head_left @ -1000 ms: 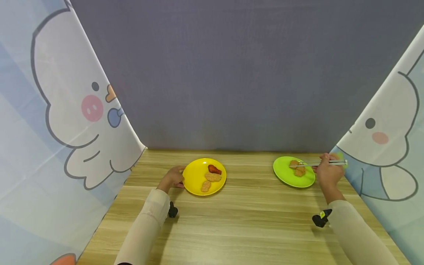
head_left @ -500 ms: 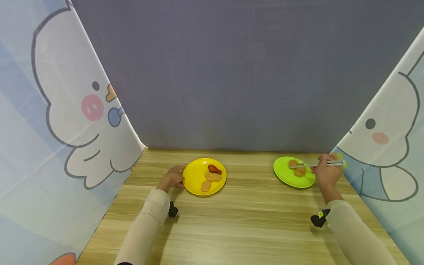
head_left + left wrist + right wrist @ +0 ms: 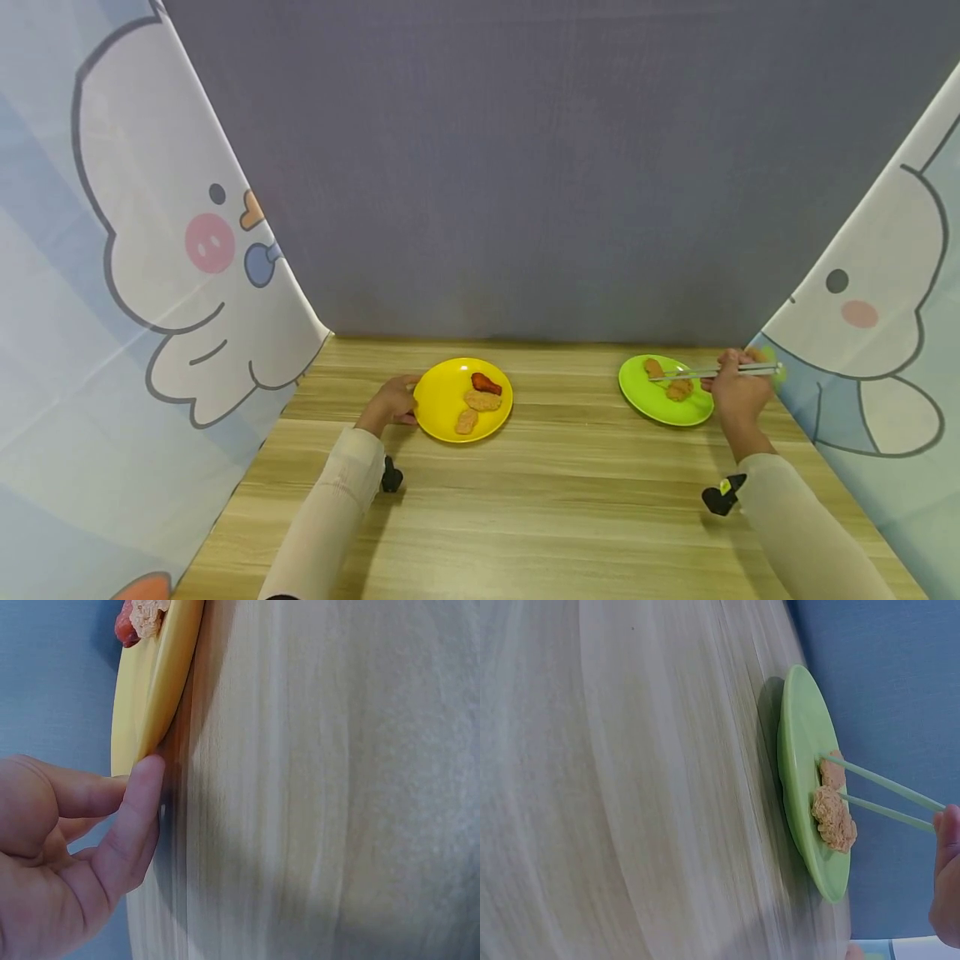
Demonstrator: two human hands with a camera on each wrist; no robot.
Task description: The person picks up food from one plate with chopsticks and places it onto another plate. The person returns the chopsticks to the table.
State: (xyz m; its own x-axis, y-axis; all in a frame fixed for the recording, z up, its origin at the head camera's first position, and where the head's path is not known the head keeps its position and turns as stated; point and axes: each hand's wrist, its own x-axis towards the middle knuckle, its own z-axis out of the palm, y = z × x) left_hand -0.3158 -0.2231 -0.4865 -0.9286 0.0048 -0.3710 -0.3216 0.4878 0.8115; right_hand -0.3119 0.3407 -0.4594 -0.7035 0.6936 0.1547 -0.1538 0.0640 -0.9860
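On the left, my left hand (image 3: 393,401) pinches the rim of a yellow plate (image 3: 441,402), thumb and fingertips at its edge in the left wrist view. That plate bears a reddish-brown chicken drumstick (image 3: 486,383) and two pale fried chicken pieces (image 3: 482,401). My right hand (image 3: 738,393) holds a pair of pale chopsticks (image 3: 889,786) over a green plate (image 3: 637,390). Their tips, slightly spread, are at the smaller fried chicken piece (image 3: 832,771) near the plate's far side. A larger crumbly piece (image 3: 832,817) lies beside it, below the chopsticks.
Both plates stand toward the back of a wood-grain table (image 3: 555,500), with a stretch of tabletop between them. Behind rises a grey backdrop (image 3: 487,183). Cartoon-printed curtains (image 3: 150,275) flank the table on both sides.
The smaller chicken piece has shifted left and slightly back on the green plate, away from the larger one. The chopsticks and right hand moved a little left with it. The left hand stays put.
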